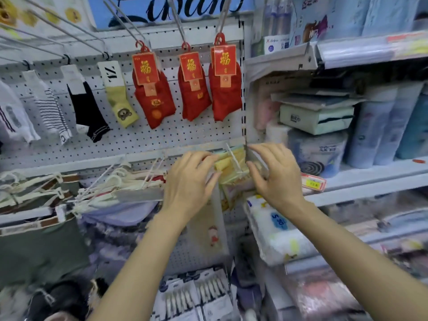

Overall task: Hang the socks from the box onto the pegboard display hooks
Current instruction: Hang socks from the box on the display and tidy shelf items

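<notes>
Both my hands meet at a pack of pale yellow socks (228,166) in front of the lower pegboard (143,140). My left hand (188,179) grips the pack's left side, fingers curled round it. My right hand (273,174) pinches its right side, near a white plastic hanger (234,158) on top. The pack sits at a hook in the lower row; the hook itself is hidden. Three red sock pairs (152,93) with red and gold cards hang on upper hooks. The box is not in view.
Striped, black and green socks (118,96) hang at upper left. Long bare hooks (69,33) jut out above them. Hangers with grey-green garments (39,246) fill the lower left. Shelves with packaged goods (317,119) stand at right; a wrapped pack (278,232) juts below.
</notes>
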Demonstrator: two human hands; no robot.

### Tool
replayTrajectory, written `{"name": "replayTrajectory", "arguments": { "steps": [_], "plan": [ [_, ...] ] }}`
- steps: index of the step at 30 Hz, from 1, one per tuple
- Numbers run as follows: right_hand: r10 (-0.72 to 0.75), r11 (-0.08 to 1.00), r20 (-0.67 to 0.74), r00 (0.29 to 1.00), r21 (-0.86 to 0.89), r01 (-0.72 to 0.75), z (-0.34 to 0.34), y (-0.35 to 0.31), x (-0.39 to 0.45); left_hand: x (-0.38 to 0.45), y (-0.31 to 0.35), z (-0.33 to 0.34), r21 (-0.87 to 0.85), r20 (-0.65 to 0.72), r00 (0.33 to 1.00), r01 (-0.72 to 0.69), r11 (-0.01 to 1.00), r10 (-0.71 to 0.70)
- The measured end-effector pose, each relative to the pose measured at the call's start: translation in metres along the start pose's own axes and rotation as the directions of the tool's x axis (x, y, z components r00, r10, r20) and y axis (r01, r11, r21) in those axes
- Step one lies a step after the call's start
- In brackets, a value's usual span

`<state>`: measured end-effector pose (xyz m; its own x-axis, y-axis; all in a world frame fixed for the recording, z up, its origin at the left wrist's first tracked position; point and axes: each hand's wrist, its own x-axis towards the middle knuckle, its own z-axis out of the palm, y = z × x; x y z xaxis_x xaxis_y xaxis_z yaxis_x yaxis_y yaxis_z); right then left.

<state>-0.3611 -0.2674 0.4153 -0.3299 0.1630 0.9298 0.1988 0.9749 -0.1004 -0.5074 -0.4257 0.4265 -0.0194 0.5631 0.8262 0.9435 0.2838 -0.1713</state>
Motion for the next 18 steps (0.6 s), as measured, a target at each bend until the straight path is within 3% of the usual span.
{"name": "replayTrajectory", "arguments": {
  "steps": [10,18],
  "plan": [
    [0.151,0.980,0.073,0.986,-0.145,-0.139,-0.032,-0.060,-0.130,-0.101,0.036,-0.009,-0.235,0.176,0.980,-0.049,0.971,0.093],
    [0.400,0.899,0.217,0.890,-0.284,-0.334,-0.082,-0.108,-0.250,-0.188,0.095,-0.006,-0.425,0.308,0.933,-0.037,0.904,0.183]
  ]
}}
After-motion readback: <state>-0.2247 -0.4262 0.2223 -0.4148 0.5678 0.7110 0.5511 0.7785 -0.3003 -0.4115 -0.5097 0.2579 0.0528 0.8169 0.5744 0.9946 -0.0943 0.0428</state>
